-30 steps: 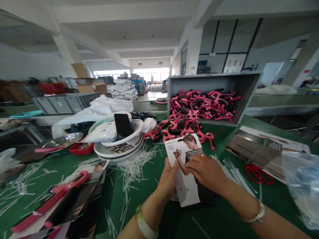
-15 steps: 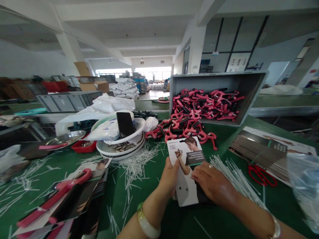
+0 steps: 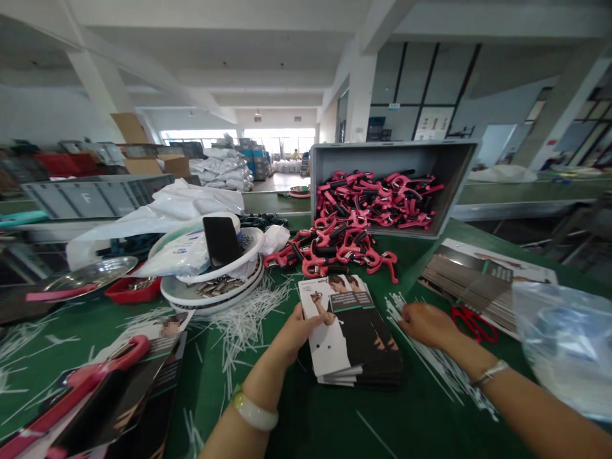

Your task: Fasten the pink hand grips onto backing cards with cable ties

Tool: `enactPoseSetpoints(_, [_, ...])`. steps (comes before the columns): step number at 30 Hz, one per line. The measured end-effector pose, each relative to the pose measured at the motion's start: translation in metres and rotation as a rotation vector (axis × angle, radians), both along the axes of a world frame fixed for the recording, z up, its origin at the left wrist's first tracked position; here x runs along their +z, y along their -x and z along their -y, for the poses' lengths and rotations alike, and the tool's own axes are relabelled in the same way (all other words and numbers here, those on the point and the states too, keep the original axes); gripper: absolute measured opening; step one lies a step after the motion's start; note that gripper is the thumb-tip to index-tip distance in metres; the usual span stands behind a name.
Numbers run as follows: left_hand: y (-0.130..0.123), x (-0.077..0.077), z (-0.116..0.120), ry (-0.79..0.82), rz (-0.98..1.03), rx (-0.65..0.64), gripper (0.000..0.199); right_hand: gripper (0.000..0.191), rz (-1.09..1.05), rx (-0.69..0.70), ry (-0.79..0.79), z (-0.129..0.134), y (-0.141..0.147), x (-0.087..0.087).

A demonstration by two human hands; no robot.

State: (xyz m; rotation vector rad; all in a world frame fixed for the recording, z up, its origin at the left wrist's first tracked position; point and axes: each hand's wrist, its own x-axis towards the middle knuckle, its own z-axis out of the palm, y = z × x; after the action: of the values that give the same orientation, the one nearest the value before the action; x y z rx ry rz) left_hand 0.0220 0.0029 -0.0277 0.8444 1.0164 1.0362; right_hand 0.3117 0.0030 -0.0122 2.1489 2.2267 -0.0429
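Observation:
My left hand (image 3: 295,336) grips the left edge of a printed packaging card (image 3: 325,347), thumb on top and fingers beneath. This card lies on a stack of similar black-and-white cards (image 3: 377,338). To the right, my right hand (image 3: 427,325) is closed over a bundle of white cable ties (image 3: 433,366), its fingertips pinching at their upper ends. How many ties are between the fingers is hidden. Behind the cards lies a heap of pink-and-black hand grips (image 3: 342,248). At the left, a hand grip (image 3: 90,389) rests fastened on carded packaging.
A grey crate (image 3: 392,150) tipped on its side holds more hand grips. Stacked white bowls (image 3: 167,290) carry metal parts and a phone (image 3: 222,241). Red scissors (image 3: 473,325), another card stack (image 3: 459,271) and a clear plastic bag (image 3: 564,344) lie right. Loose ties (image 3: 253,312) litter the table.
My right hand has left the card and moved right onto the cable ties. My left hand has lowered the card onto the stack. The view has turned slightly right.

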Motion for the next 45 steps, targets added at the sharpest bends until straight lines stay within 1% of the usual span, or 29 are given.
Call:
enactPoseSetpoints(2, [0.007, 0.003, 0.004, 0.003, 0.066, -0.157, 0.075, 0.020, -0.026, -0.023, -0.010, -0.004, 0.002, -0.004])
enactPoseSetpoints(3, [0.010, 0.005, 0.006, 0.015, 0.075, -0.208, 0.081, 0.021, -0.046, -0.031, -0.013, -0.006, 0.001, -0.004])
enactPoseSetpoints(4, [0.013, 0.005, 0.006, 0.032, 0.060, -0.226, 0.085, 0.023, -0.073, -0.037, -0.016, -0.007, 0.000, -0.003])
enactPoseSetpoints(6, [0.017, 0.003, 0.004, 0.058, -0.016, -0.189, 0.086, 0.026, -0.138, -0.054, -0.023, -0.007, -0.007, 0.000])
enactPoseSetpoints(9, [0.015, -0.002, -0.001, 0.012, -0.101, -0.062, 0.070, 0.028, -0.257, -0.103, -0.045, -0.005, -0.020, 0.009])
enactPoseSetpoints(10, [0.014, -0.003, -0.002, -0.010, -0.097, -0.048, 0.064, 0.028, -0.301, -0.119, -0.055, -0.004, -0.024, 0.011])
enactPoseSetpoints(12, [0.011, -0.002, -0.001, -0.039, -0.057, -0.090, 0.061, 0.028, -0.398, -0.144, -0.077, -0.003, -0.029, 0.016])
enactPoseSetpoints(15, [0.011, 0.004, 0.004, -0.045, -0.047, -0.206, 0.076, 0.033, -0.536, -0.174, -0.102, -0.001, -0.029, 0.021])
enactPoseSetpoints(17, [0.011, 0.008, 0.006, -0.039, -0.050, -0.233, 0.084, 0.037, -0.732, -0.207, -0.088, 0.001, -0.024, 0.026])
enactPoseSetpoints(18, [0.011, 0.009, 0.007, -0.034, -0.050, -0.228, 0.084, 0.038, -0.864, -0.225, -0.067, 0.003, -0.019, 0.029])
enactPoseSetpoints(19, [0.011, 0.010, 0.006, -0.031, -0.050, -0.215, 0.080, 0.038, -1.002, -0.239, -0.044, 0.006, -0.013, 0.033])
enactPoseSetpoints(21, [0.009, 0.010, 0.006, -0.023, -0.068, -0.186, 0.062, 0.037, -1.236, -0.243, -0.006, 0.012, 0.001, 0.042])
enactPoseSetpoints(23, [0.008, 0.011, 0.006, -0.005, -0.132, -0.176, 0.047, 0.037, -1.353, -0.213, 0.012, 0.018, 0.015, 0.050])
enactPoseSetpoints(24, [0.007, 0.012, 0.006, 0.006, -0.165, -0.186, 0.044, 0.037, -1.395, -0.200, 0.020, 0.020, 0.023, 0.053])
enactPoseSetpoints(26, [0.006, 0.013, 0.009, 0.023, -0.198, -0.219, 0.047, 0.037, -1.465, -0.181, 0.007, 0.025, 0.036, 0.057])
enactPoseSetpoints(28, [0.006, 0.016, 0.012, 0.041, -0.155, -0.243, 0.051, 0.038, -1.519, -0.158, -0.077, 0.030, 0.048, 0.058])
enactPoseSetpoints(31, [0.004, 0.019, 0.015, 0.075, -0.041, -0.224, 0.052, 0.039, -1.533, -0.115, -0.282, 0.039, 0.065, 0.057])
enactPoseSetpoints(35, [-0.002, 0.022, 0.018, 0.056, 0.023, -0.170, 0.049, 0.037, -1.400, -0.097, -0.453, 0.048, 0.084, 0.052])
enactPoseSetpoints(40, [-0.010, 0.025, 0.023, 0.060, 0.053, -0.125, 0.046, 0.033, -1.279, -0.053, -0.536, 0.046, 0.094, 0.043])
enactPoseSetpoints(45, [-0.016, 0.024, 0.023, 0.067, 0.073, -0.075, 0.045, 0.032, -1.097, -0.036, -0.595, 0.047, 0.097, 0.044])
